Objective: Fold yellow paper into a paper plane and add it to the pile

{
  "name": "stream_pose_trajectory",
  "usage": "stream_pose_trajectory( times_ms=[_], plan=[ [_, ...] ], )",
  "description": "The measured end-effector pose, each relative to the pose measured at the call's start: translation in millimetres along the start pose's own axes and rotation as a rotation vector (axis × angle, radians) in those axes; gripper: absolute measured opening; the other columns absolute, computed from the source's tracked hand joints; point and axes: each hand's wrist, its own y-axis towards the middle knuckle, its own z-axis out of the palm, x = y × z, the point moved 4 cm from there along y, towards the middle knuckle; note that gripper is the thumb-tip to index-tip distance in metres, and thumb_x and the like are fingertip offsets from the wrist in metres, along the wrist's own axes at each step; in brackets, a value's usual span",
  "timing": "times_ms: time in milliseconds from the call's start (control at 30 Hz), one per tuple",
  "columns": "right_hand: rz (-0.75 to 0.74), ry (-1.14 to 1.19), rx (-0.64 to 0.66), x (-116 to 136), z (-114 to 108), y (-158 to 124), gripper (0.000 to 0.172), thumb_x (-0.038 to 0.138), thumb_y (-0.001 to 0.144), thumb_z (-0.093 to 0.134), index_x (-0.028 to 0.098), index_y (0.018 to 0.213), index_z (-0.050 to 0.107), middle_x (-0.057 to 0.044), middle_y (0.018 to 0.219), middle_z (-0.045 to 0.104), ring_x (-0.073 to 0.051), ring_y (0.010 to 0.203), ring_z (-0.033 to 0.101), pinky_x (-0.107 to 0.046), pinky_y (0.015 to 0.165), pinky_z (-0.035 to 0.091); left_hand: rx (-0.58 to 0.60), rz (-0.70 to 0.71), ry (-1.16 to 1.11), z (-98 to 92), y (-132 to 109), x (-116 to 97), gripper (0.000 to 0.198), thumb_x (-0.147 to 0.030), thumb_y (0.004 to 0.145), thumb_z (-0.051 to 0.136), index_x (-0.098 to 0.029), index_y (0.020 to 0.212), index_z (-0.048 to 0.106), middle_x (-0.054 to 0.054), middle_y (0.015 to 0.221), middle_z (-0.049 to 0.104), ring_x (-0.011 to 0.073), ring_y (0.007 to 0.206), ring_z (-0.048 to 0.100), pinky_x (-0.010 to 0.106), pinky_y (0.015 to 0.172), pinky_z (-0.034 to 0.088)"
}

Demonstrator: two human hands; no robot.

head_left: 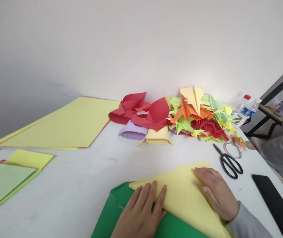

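Observation:
My left hand (pixel 141 211) lies flat, fingers stretched, on the lower left edge of a folded yellow paper (pixel 183 191). My right hand (pixel 217 191) presses flat on the right side of the same yellow paper, fingers together and extended. The yellow paper is folded into a triangle shape and rests on a green sheet (pixel 109 215) on the white table (pixel 82 175).
A heap of folded paper shapes (pixel 171 117) in red, orange, green, yellow and lilac lies at the wall. Black scissors (pixel 228 162), a tape roll (pixel 232 149), plastic bottles (pixel 245 107) and a black phone (pixel 272 198) sit right. Yellow sheets (pixel 64 124) and green sheets (pixel 2 181) lie left. A person's grey sleeve (pixel 282 152) is at far right.

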Motion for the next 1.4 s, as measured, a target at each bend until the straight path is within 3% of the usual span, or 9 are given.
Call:
stream_pose_trajectory(
  times_ms=[267,433,533,733,967,1100,1400],
  plan=[
    [0.007,-0.071,0.086,2,4,0,0.048,0.05,0.099,0.028,0.028,0.134,0.052,-0.011,0.131,0.055,-0.028,0.118,0.05,-0.046,0.094,0.044,0.01,0.009,-0.078,4.2,4,0,0.04,-0.033,0.096,0.04,-0.014,0.13,0.051,0.015,0.121,0.063,0.0277,0.11,0.059,0.043,0.097,0.039],
    [0.003,-0.083,0.081,2,7,0,0.045,0.047,0.099,0.032,0.026,0.131,0.055,-0.012,0.134,0.053,-0.028,0.121,0.049,-0.046,0.094,0.044,0.002,0.023,-0.059,2.4,3,-1,0.039,-0.03,0.096,0.041,-0.015,0.13,0.051,0.015,0.121,0.063,0.0278,0.111,0.058,0.043,0.098,0.038],
    [-0.034,-0.108,0.084,3,8,1,0.042,0.041,0.099,0.036,0.024,0.133,0.054,-0.011,0.139,0.051,-0.027,0.127,0.046,-0.045,0.098,0.042,0.018,0.013,-0.086,1.2,2,0,0.04,-0.021,0.093,0.038,-0.015,0.131,0.049,0.015,0.123,0.062,0.0267,0.113,0.056,0.042,0.099,0.038],
    [-0.01,-0.158,0.103,7,4,3,0.038,0.036,0.097,0.04,0.023,0.13,0.057,-0.01,0.138,0.054,-0.026,0.124,0.05,-0.043,0.097,0.044,0.003,0.016,-0.091,-1.9,6,4,0.061,-0.002,0.078,0.035,-0.018,0.135,0.046,0.014,0.129,0.059,0.026,0.115,0.056,0.041,0.099,0.04],
    [0.006,-0.136,0.091,8,4,4,0.038,0.035,0.097,0.041,0.022,0.128,0.058,-0.01,0.137,0.054,-0.026,0.123,0.05,-0.044,0.096,0.045,0.022,0.037,-0.144,2.6,4,5,0.061,-0.003,0.078,0.035,-0.02,0.136,0.046,0.01,0.131,0.058,0.0263,0.122,0.052,0.042,0.103,0.038],
    [0.085,-0.074,0.11,4,3,4,0.036,0.034,0.099,0.037,0.027,0.126,0.059,-0.007,0.138,0.053,-0.024,0.126,0.048,-0.044,0.098,0.044,0.039,0.051,-0.139,4.3,3,4,0.064,-0.003,0.075,0.036,-0.019,0.137,0.046,0.011,0.134,0.057,0.0271,0.124,0.051,0.041,0.101,0.041],
    [0.126,-0.096,0.101,-7,-8,4,0.033,0.037,0.095,0.046,0.027,0.122,0.062,-0.007,0.134,0.058,-0.026,0.123,0.053,-0.044,0.097,0.047,0.026,0.077,-0.208,-2.7,9,2,0.064,-0.001,0.075,0.039,-0.018,0.136,0.047,0.013,0.141,0.05,0.0277,0.133,0.042,0.041,0.105,0.04]
  ],
)
